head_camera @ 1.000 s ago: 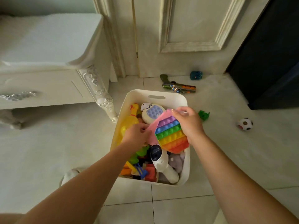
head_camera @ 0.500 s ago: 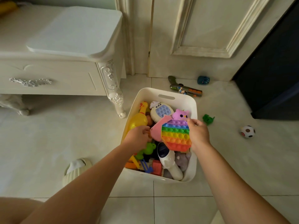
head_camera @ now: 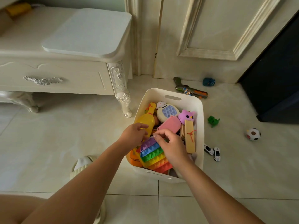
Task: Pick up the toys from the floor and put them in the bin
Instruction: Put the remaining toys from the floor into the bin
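Both hands (head_camera: 155, 139) crowd inside bin (head_camera: 199, 109) walls

The rainbow silicone bubble-pop sheet (head_camera: 154, 155) under my right hand (head_camera: 172, 147) looks matt and dimpled. The white plastic bin (head_camera: 199, 110) has smooth, slightly satin walls. The yellow rubber chicken (head_camera: 146, 118) shows a soft sheen. The tan wooden block (head_camera: 190, 137) appears flat and unvarnished. The cream floor tiles (head_camera: 64, 143) are glossy. The ivory painted cabinet (head_camera: 64, 75) carries a carved silvery metal handle (head_camera: 42, 80).
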{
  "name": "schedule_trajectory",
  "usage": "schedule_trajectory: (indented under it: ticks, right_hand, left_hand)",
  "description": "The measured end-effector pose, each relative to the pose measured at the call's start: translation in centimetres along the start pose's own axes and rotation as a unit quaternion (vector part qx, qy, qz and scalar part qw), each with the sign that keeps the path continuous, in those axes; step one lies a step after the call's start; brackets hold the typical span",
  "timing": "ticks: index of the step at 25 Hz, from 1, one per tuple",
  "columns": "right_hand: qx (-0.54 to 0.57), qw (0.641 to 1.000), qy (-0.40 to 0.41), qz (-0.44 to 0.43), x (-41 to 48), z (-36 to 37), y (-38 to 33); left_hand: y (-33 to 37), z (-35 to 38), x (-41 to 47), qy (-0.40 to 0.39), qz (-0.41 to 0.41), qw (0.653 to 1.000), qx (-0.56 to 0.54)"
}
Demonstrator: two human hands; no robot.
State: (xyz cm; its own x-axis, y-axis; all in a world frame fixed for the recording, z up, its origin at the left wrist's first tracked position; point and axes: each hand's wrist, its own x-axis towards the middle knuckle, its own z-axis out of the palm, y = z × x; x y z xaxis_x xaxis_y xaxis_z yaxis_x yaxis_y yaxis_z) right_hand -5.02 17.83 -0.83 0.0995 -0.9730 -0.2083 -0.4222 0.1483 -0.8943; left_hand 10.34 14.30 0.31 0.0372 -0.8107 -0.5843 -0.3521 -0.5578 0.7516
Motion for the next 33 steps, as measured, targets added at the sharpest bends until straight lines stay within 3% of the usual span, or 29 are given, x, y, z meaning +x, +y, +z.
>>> schedule_trajectory:
  ticks: [6,9,11,13,15,17,19,21,23,25,27,29,33]
  right_hand:
    - [0.077,0.985,0.126,-0.085,-0.7,-0.2,-2.4]
    - [0.050,0.994,0.024,-0.097,-1.6,1.3,-2.6]
    - [0.026,0.994,-0.101,-0.039,-1.9,1.8,-1.9]
    - [-0.006,0.989,-0.150,0.017,-1.4,1.1,-1.0]
    - [0.002,0.996,-0.080,0.030,-0.3,-0.2,-0.3]
    - [0.072,0.996,0.045,0.041,1.4,-1.6,0.6]
    - [0.171,0.972,0.147,0.072,3.8,-2.7,1.6]
    - [0.233,0.946,0.200,0.101,6.3,-3.3,1.9]
    - [0.116,0.964,0.210,0.114,7.9,-3.5,2.1]
    - [-0.173,0.968,0.171,0.069,7.7,-3.0,2.3]
    - [-0.314,0.949,0.021,0.001,6.8,-2.0,3.2]
    - [-0.311,0.945,-0.097,0.014,6.0,-1.9,4.3]
    - [-0.176,0.984,-0.004,0.020,4.1,-5.5,1.9]
  left_hand:
    - [0.3,-1.4,0.1,0.041,0.046,0.998,0.009]
    - [0.5,-2.2,0.7,0.072,0.058,0.996,-0.001]
    - [0.6,-2.4,0.7,0.063,0.044,0.997,-0.013]
    - [0.7,-2.2,0.7,0.049,0.046,0.998,0.016]
    - [0.5,-1.8,0.5,0.051,0.062,0.996,0.031]
    - [0.2,-1.4,0.4,0.068,0.076,0.994,0.043]
    - [-0.1,-0.9,0.3,0.092,0.085,0.991,0.057]
    - [-0.3,-0.6,0.3,0.111,0.093,0.986,0.077]
    - [-0.4,-0.2,0.5,0.124,0.101,0.982,0.101]
    - [-0.5,0.4,0.7,0.142,0.115,0.976,0.123]
    - [-0.7,1.1,0.8,0.157,0.125,0.968,0.152]
    - [-1.0,2.0,0.8,0.171,0.137,0.958,0.188]
    - [0.7,4.1,-1.0,0.124,0.175,0.943,0.253]
